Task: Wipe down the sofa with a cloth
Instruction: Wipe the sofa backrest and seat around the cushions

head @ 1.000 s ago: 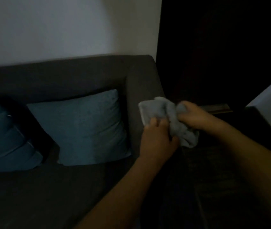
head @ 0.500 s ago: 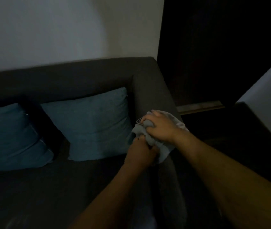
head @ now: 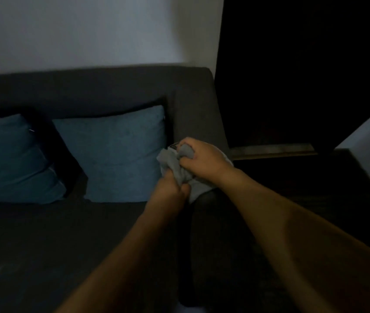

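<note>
Dropped from mid-air a second ago onto the arm [head: 198, 123] of the sofa [head: 89, 233], and barely shifted since half a second back: cloth [head: 175, 164] bunched on the armrest top, just right of the near cushion [head: 116, 152]. Right hand [head: 204, 160] on top, fingers curled into the grey folds and gripping a wad of it. Left hand [head: 168, 188] below and nearer the camera, fingers and thumb closed round the lower edge of the same cloth. Both hands touching one another, or very nearly so (too dim to tell which). A paler flap hanging out under the right wrist, lying on the armrest.

Step in hand, at a guess: gathering the cloth into a pad and setting it down, wiping not yet properly begun. Most of the sofa untouched by the look of it: seat, backrest, second cushion [head: 10, 159] further left.

Next move, probably: letting go with one hand, flattening the wad under the other, then stroking along the armrest toward the camera or back to the wall [head: 78, 30]. Calls for steady downward pressure and a flat enough pad to avoid dragging loose folds. Cushions likely needing to be lifted aside before the seat gets its turn.
</note>
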`<state>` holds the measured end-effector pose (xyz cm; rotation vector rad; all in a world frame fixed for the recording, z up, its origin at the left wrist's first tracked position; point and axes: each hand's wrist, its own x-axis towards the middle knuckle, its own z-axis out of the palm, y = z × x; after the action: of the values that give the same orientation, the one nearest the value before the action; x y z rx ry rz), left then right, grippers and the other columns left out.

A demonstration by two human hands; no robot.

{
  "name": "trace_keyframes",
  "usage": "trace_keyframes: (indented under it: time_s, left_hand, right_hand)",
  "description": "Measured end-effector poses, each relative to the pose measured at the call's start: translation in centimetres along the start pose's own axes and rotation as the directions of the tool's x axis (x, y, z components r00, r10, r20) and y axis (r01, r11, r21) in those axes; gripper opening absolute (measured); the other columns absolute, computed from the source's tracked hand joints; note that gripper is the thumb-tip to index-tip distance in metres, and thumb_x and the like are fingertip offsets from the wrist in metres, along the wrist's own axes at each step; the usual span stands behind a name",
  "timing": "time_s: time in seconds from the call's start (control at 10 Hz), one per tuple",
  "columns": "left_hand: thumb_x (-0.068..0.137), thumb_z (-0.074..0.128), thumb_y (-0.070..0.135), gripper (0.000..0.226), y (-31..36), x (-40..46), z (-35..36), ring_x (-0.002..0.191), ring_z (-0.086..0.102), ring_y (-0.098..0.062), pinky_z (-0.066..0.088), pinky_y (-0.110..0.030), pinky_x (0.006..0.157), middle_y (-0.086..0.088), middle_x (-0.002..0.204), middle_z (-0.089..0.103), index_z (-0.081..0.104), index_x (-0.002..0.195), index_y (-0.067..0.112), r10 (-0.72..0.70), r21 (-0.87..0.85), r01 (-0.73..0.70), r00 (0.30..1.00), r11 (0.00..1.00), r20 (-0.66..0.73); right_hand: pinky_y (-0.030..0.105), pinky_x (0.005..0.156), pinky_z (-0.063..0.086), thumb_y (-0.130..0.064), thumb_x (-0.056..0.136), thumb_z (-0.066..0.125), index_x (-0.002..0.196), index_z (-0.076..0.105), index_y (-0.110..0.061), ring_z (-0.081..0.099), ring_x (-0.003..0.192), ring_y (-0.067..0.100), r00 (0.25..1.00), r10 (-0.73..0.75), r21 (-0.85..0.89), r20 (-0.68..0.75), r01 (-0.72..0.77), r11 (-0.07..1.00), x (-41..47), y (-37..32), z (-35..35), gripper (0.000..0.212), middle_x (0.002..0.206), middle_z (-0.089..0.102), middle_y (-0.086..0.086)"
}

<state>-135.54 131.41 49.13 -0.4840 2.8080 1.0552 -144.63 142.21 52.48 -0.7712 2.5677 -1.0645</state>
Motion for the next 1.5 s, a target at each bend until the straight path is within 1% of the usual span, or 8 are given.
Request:
trace_keyframes:
  time_s: [0.2,0.4,0.5,0.7,0.8,0.9,1.1,1.5]
  left_hand:
    - [0.064,0.078,0.022,0.029,6.7,-6.1,3.6,0.048,0.057,-0.028,0.043,-0.024,0.041,-0.011,0.071,0.060,0.059,0.082,0.010,0.458,0.339,-0.384,0.872,0.859,-0.172]
    - [0.091,0.056,0.037,0.054,10.8,-6.0,4.5,0.113,0.053,-0.036,0.047,-0.043,0.084,-0.015,0.135,0.044,0.039,0.136,0.014,0.290,0.297,-0.339,0.937,0.893,0.197]
    - [0.094,0.050,0.037,0.061,8.5,-7.0,-0.3,0.119,0.050,-0.034,0.043,-0.038,0.090,-0.016,0.142,0.042,0.027,0.147,0.017,0.242,0.185,-0.262,0.962,0.947,0.125]
    - [0.090,0.052,0.033,0.046,-0.6,-10.1,-1.2,0.098,0.059,-0.026,0.047,-0.029,0.081,-0.015,0.114,0.061,0.046,0.125,0.005,0.096,0.241,-0.093,0.995,0.966,-0.001]
    - [0.097,0.038,0.026,0.054,-0.4,-12.0,1.0,0.092,0.062,-0.020,0.049,-0.023,0.081,-0.011,0.108,0.066,0.035,0.132,-0.015,0.231,0.232,-0.200,0.966,0.952,-0.117]
    - [0.089,0.054,0.034,0.044,3.4,-14.7,3.1,0.095,0.058,-0.022,0.042,-0.027,0.070,-0.006,0.115,0.056,0.044,0.126,0.013,0.133,0.090,-0.125,0.987,0.988,-0.090]
    - [0.091,0.047,0.041,0.052,10.2,-16.7,7.8,0.098,0.058,-0.031,0.045,-0.034,0.079,-0.018,0.124,0.054,0.043,0.131,0.008,0.277,0.086,-0.291,0.949,0.953,0.149]
    - [0.084,0.058,0.036,0.046,-0.3,-17.8,1.9,0.093,0.059,-0.023,0.051,-0.036,0.079,-0.007,0.108,0.058,0.043,0.122,0.015,-0.035,0.020,0.035,0.999,0.999,-0.035]
  right_hand:
    - [0.026,0.081,0.043,-0.025,0.086,0.060,0.113,0.056,-0.024,0.056,0.099,0.014,0.958,0.286,0.290,0.016,-0.278,0.916,-9.8,6.9,-4.1,0.027,0.106,0.059,-0.004]
    - [0.015,0.073,0.046,-0.014,0.098,0.045,0.115,0.053,-0.019,0.057,0.103,0.013,0.872,0.489,0.519,-0.017,-0.410,0.750,-11.8,9.5,-6.4,0.020,0.118,0.055,0.003]
    - [0.014,0.076,0.049,-0.019,0.094,0.055,0.127,0.051,-0.019,0.058,0.099,0.005,0.939,0.338,0.552,0.061,-0.314,0.772,-9.0,5.2,-6.1,0.034,0.121,0.059,0.002]
    - [0.032,0.080,0.051,-0.035,0.080,0.065,0.108,0.062,-0.029,0.061,0.099,0.018,0.974,0.054,-0.076,0.221,-0.038,0.996,-6.3,-2.8,1.2,0.029,0.109,0.064,0.002]
    - [0.031,0.075,0.049,-0.028,0.079,0.064,0.097,0.061,-0.023,0.061,0.089,0.016,0.982,0.022,-0.083,0.188,-0.006,0.997,-8.1,-2.2,1.1,0.020,0.098,0.065,-0.001]
    - [0.029,0.074,0.048,-0.013,0.077,0.069,0.088,0.060,-0.019,0.061,0.082,0.011,0.992,0.038,0.141,0.123,-0.055,0.988,-11.8,0.9,-1.5,0.015,0.087,0.065,-0.003]
    - [0.040,0.075,0.051,-0.005,0.081,0.066,0.085,0.062,-0.010,0.059,0.081,0.020,0.885,0.392,0.065,0.253,-0.420,0.905,-19.3,7.1,-7.9,0.008,0.083,0.063,0.008]
    - [0.032,0.078,0.045,-0.033,0.082,0.058,0.096,0.058,-0.021,0.057,0.088,0.016,0.991,0.082,-0.100,0.105,-0.071,0.992,-14.0,-4.3,3.1,0.018,0.097,0.062,-0.002]
